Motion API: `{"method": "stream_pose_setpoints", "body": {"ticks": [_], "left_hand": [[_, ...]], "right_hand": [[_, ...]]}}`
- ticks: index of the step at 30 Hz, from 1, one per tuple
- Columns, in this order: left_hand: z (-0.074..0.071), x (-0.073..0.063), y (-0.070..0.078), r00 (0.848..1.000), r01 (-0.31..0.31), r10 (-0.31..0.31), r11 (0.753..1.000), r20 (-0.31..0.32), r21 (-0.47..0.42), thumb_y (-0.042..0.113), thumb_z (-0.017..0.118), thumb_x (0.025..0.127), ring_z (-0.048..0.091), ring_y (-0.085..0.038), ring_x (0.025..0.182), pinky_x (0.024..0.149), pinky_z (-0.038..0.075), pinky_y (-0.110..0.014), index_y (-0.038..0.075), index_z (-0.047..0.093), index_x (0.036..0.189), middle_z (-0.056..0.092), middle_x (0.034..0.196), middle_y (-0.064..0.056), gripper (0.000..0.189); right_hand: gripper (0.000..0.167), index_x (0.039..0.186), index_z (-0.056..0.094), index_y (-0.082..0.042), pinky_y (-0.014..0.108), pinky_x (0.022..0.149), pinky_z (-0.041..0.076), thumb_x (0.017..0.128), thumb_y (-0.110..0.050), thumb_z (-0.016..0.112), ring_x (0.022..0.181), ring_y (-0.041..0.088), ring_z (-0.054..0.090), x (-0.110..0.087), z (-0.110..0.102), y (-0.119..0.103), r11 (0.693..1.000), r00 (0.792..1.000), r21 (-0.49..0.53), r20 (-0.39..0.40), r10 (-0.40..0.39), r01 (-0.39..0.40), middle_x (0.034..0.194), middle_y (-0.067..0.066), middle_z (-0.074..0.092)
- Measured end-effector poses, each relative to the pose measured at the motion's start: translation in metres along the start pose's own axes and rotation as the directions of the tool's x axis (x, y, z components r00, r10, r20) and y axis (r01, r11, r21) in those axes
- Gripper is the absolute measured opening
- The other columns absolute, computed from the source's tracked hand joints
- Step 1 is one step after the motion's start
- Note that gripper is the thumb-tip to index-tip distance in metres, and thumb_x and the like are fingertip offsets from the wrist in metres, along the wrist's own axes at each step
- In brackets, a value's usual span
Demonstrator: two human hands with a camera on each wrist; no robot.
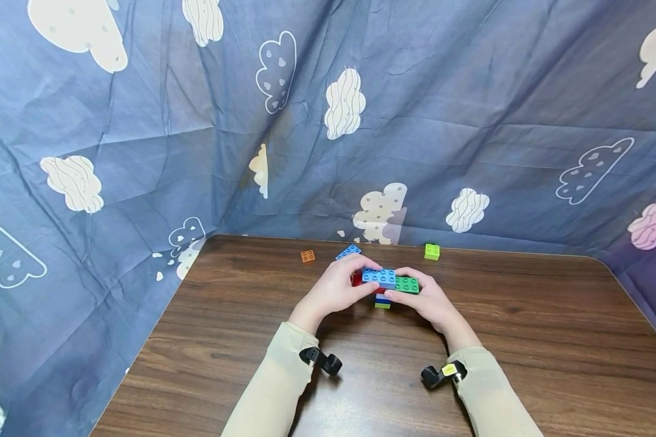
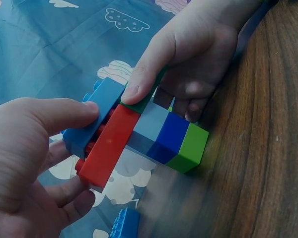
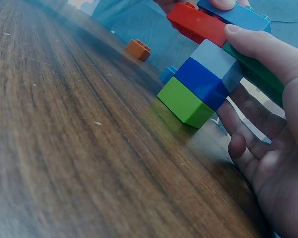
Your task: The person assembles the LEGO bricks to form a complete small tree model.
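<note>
Between both hands stands a small tower of toy building bricks on the table. A lime brick (image 2: 192,148) forms its foot, with a dark blue brick (image 2: 171,137) and a pale grey-blue brick (image 2: 151,121) above. Across the top run a red brick (image 2: 109,148) and a green brick (image 1: 407,284), end to end. My left hand (image 1: 340,286) pinches a blue brick (image 1: 379,278) over the red one; red studs show in the gap between them. With thumb and fingers, my right hand (image 1: 430,298) grips the green brick.
Behind the hands, an orange brick (image 1: 307,256) and another blue brick (image 1: 348,251) lie at the back left of the wooden table (image 1: 208,352). Another lime brick (image 1: 432,251) sits at the back right. A cloud-patterned cloth (image 1: 415,133) hangs along the table's rear edge.
</note>
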State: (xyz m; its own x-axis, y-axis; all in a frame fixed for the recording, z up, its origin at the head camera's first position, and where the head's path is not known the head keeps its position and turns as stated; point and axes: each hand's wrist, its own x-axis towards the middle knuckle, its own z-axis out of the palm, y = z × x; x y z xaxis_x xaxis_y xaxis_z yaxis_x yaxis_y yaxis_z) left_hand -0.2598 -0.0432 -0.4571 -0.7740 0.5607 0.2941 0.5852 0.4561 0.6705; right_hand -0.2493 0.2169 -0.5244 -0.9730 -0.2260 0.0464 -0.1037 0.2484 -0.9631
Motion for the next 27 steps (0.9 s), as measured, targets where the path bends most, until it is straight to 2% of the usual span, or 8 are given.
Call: {"method": "stream_pose_setpoints", "body": {"ticks": [14,22,27], "left_hand": [[0.0019,0.0003,-0.0035,1.0,-0.022,0.022,1.0,-0.016,-0.017,0.026,0.08,0.102,0.06,-0.016,0.11,0.097,0.054,-0.035,0.018,0.072,0.133,0.071,0.129,0.001,0.033],[0.0021,0.0004,-0.0044,1.0,-0.017,0.017,1.0,-0.008,-0.019,0.026,0.079,0.102,0.061,-0.02,0.112,0.097,0.053,-0.034,0.018,0.072,0.134,0.071,0.13,0.0,0.034],[0.0024,0.0008,-0.0038,1.0,-0.014,0.014,1.0,-0.004,-0.012,0.026,0.08,0.102,0.061,-0.018,0.113,0.099,0.053,-0.035,0.018,0.072,0.134,0.071,0.13,0.001,0.034]], "right_hand": [[0.047,0.136,0.068,-0.008,0.032,0.093,0.056,0.096,-0.024,0.087,0.111,0.029,0.064,0.0005,-0.0004,-0.0031,1.0,1.0,-0.02,0.003,0.006,-0.006,0.135,0.017,0.066],[0.049,0.137,0.067,-0.008,0.034,0.094,0.055,0.097,-0.025,0.087,0.111,0.03,0.064,-0.0001,-0.0007,-0.0033,0.999,1.0,-0.03,0.004,0.02,-0.02,0.136,0.018,0.065],[0.049,0.138,0.067,-0.008,0.034,0.095,0.055,0.097,-0.026,0.087,0.112,0.03,0.063,-0.0008,-0.0013,-0.003,0.999,1.0,-0.034,0.002,0.026,-0.026,0.136,0.018,0.065]]}}
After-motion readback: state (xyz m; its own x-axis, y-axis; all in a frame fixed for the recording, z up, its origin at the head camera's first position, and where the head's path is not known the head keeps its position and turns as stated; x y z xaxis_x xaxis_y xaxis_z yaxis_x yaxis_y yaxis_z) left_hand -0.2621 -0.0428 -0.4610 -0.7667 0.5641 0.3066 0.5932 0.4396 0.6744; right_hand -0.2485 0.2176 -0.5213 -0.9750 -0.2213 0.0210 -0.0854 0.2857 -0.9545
